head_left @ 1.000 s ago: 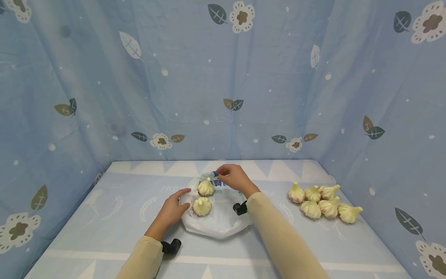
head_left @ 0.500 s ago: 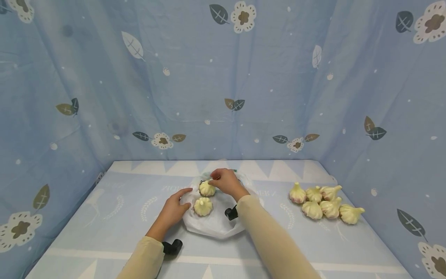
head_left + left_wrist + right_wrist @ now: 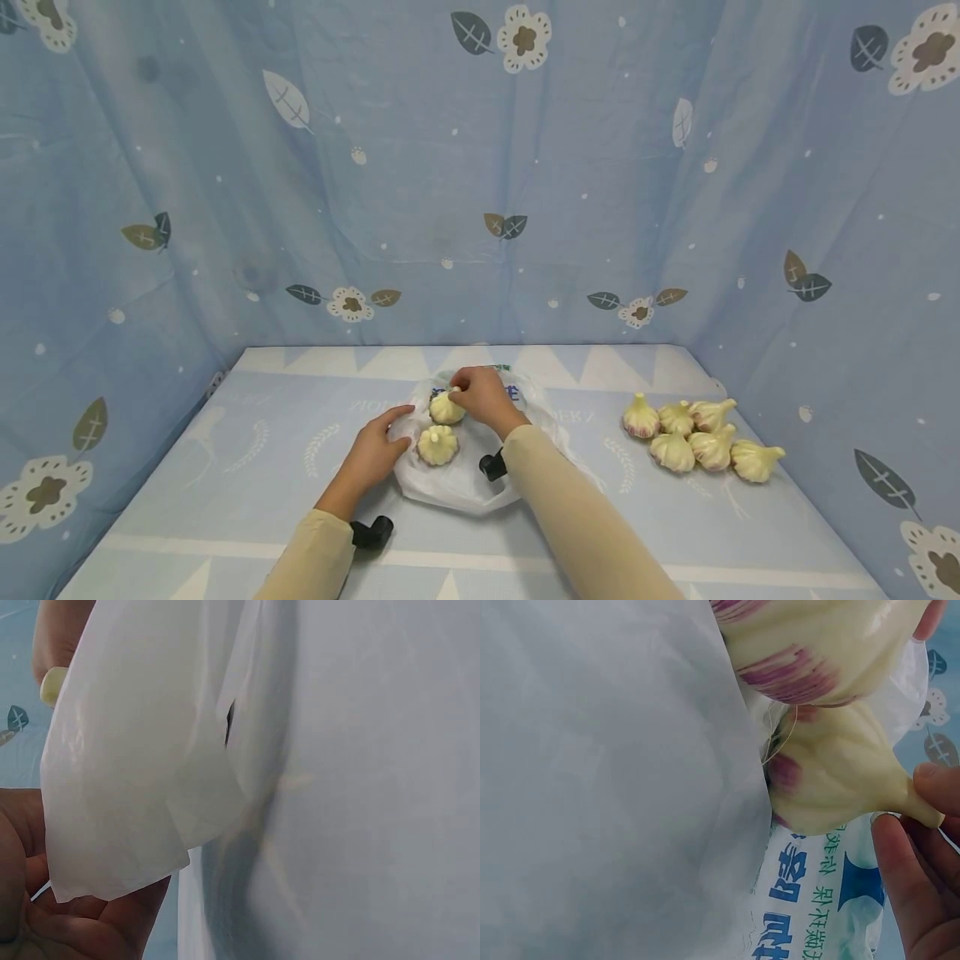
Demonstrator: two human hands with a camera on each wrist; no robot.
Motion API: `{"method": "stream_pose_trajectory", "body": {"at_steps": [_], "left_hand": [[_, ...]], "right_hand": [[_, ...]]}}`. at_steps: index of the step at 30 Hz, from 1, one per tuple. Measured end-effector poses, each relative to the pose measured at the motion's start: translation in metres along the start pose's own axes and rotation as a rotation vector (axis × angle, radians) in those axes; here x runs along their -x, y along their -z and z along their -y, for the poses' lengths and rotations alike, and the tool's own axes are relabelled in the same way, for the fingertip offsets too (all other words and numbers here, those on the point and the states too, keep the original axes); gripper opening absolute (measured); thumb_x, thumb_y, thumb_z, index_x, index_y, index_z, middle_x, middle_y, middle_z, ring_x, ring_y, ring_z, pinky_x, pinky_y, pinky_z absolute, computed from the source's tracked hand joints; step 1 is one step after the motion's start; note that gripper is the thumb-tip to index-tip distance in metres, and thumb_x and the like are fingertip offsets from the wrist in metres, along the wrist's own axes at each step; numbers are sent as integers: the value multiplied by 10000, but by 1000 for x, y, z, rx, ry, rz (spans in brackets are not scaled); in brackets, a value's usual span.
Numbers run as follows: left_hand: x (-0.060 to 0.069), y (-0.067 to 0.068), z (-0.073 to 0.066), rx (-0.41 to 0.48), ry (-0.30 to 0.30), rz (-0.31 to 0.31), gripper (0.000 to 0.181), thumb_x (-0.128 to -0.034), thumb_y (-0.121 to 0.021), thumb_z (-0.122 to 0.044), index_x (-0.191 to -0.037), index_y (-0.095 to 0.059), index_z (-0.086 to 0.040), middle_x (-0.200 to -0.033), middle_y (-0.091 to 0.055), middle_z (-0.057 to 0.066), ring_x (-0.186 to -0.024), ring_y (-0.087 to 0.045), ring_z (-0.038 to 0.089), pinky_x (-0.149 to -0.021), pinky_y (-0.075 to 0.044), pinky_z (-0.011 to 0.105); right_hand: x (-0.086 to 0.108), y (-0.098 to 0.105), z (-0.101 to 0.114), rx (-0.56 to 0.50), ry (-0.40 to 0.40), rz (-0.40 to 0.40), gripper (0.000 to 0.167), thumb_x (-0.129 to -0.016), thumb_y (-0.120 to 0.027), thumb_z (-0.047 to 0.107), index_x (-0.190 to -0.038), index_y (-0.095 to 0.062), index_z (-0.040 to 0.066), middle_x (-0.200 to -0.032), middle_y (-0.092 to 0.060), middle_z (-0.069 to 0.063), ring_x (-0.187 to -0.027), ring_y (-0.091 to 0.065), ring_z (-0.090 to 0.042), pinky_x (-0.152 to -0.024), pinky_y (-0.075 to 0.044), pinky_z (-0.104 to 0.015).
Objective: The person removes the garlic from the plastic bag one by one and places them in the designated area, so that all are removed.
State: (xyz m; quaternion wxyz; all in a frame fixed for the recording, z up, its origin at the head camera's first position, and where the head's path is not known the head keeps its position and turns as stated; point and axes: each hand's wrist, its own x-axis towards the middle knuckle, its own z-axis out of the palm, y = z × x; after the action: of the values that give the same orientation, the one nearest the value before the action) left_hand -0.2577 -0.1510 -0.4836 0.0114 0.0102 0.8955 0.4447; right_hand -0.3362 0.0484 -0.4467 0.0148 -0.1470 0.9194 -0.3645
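A white plastic bag (image 3: 457, 490) with blue print lies on the table, its near edge raised. Two garlic bulbs sit at its left side. By the stem, between thumb and fingers, my right hand (image 3: 487, 398) pinches the farther garlic bulb (image 3: 446, 409); the right wrist view shows this grip on the garlic stem (image 3: 913, 806) closely. The nearer garlic bulb (image 3: 437, 446) is untouched by that hand. My left hand (image 3: 375, 447) holds the bag's left edge, with plastic covering part of its fingers in the left wrist view.
Several more garlic bulbs (image 3: 690, 437) lie grouped on the table's right side. A patterned blue curtain (image 3: 480, 167) encloses the back and sides. Black wrist mounts (image 3: 371, 532) are worn on both arms.
My right hand has come left from the bag's far edge and taken the farther garlic bulb by its stem. The left hand stays in place at the bag.
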Motion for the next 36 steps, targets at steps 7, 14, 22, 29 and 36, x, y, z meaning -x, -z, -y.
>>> {"method": "stream_pose_trajectory", "body": {"at_steps": [7, 14, 22, 29, 36], "left_hand": [[-2, -1, 1, -11, -3, -4, 543, -911, -592, -97, -1429, -481, -215, -1528, -389, 163, -1423, -314, 387, -1094, -323, 598], [-3, -1, 0, -20, -4, -4, 543, -909, -592, -98, -1428, -484, -214, -1525, -392, 170, -1417, -320, 399, -1090, -324, 604], [-3, -3, 0, -24, 3, -1, 548, -910, -592, -92, -1432, -479, -216, -1531, -381, 171, -1422, -315, 395, -1096, -318, 599], [-2, -3, -1, -28, 20, 4, 552, -911, -588, -92, -1437, -470, -212, -1535, -368, 183, -1423, -307, 404, -1099, -308, 602], [-1, -3, -2, -37, 26, 2, 548, -910, -588, -90, -1434, -474, -205, -1533, -370, 187, -1425, -301, 408, -1106, -295, 602]], "right_hand": [[3, 7, -3, -7, 15, -2, 208, -894, -676, 184, -1084, -701, 105, -994, -681, -12, -895, -599, -140, -751, -528, -280], [11, 21, -2, 24, 68, -16, 226, -916, -651, 175, -1125, -700, 108, -1042, -694, -15, -947, -624, -156, -765, -538, -283], [23, 37, -1, -7, 132, -46, 252, -928, -635, 169, -1157, -702, 87, -1132, -695, -30, -1019, -653, -193, -796, -556, -297], [36, 45, 0, -11, 175, -68, 244, -937, -625, 187, -1164, -704, 145, -1142, -680, -20, -1033, -661, -187, -825, -556, -280], [49, 55, -3, -23, 211, -108, 244, -933, -630, 172, -1163, -701, 130, -1129, -689, -22, -1021, -676, -198, -833, -560, -277]]}}
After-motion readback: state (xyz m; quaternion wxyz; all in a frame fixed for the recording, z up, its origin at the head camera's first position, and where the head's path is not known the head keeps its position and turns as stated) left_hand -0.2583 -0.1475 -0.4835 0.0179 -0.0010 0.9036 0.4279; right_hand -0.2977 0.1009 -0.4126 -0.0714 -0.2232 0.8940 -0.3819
